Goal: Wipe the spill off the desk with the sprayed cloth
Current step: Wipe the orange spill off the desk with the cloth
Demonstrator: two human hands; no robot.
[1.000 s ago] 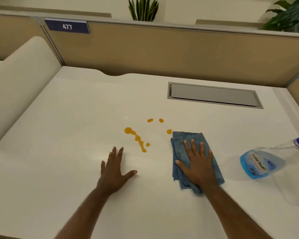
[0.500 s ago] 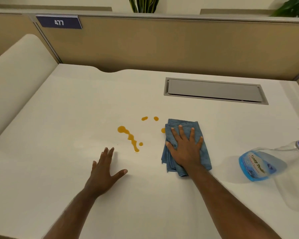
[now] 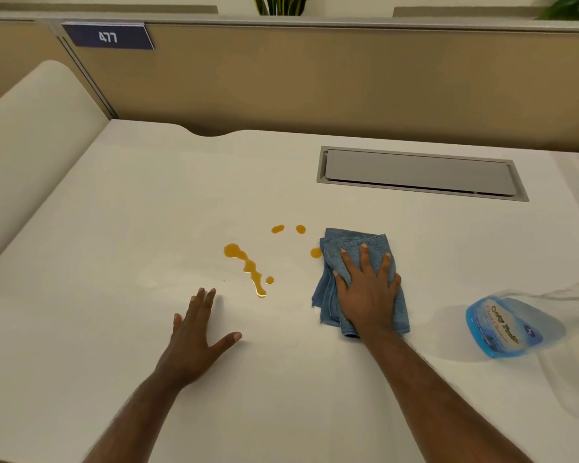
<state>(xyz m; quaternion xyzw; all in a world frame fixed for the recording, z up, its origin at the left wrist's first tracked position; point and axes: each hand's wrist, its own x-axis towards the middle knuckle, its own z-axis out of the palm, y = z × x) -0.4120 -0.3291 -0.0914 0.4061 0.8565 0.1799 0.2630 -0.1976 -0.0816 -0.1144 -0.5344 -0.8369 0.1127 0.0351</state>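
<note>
A white desk (image 3: 114,329) is seen from above, bounded at its far edge by a tan partition (image 3: 315,81) bearing a blue number plate (image 3: 107,36) marked 477. A grey hatch (image 3: 418,173) is set into the desk near the far right corner.

An orange spill (image 3: 246,267) is spread around the middle of the desk: a wavy trail with a small drop beside it, two separate drops farther back, and one more drop touching the left edge of a folded blue cloth (image 3: 358,248). The cloth is laid flat just right of the spill, well short of the hatch.

The right hand (image 3: 368,295) is pressed palm-down on the cloth with its fingers (image 3: 365,259) spread and extended; the cloth is pinned under the palm rather than gripped, and nothing is enclosed by the hand. The left hand (image 3: 194,339) is laid flat on the bare desk nearer the front edge, just in front of the trail, with its fingers straight, its thumb out to the side, and nothing held.

A clear spray bottle (image 3: 505,329) with blue liquid and a blue label is seen lying toward the right edge of the desk, well apart from the cloth; its top is cut off by the picture's edge.
</note>
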